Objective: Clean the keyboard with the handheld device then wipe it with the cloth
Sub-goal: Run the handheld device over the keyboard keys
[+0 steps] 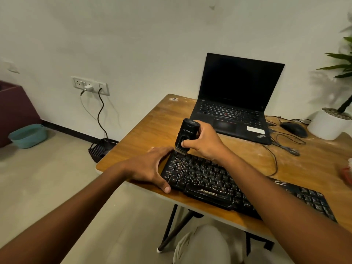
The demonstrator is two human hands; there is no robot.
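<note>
A black keyboard [219, 183] lies slantwise along the near edge of the wooden table [152, 126]. My right hand [205, 141] grips a black handheld cleaning device [186, 132], held upright with its brush tip touching the keys at the keyboard's far left corner. My left hand [152, 168] rests against the keyboard's left end, fingers straight along the far corner and thumb at the near corner. A reddish and white thing [347, 172] at the table's right edge is cut off; I cannot tell whether it is the cloth.
An open black laptop [234, 103] stands behind the keyboard. A black mouse [294, 129] with loose cables and a white plant pot [329, 124] sit to the right. On the floor at left are a teal basin [28, 135] and a black charger block [101, 147] under a wall socket.
</note>
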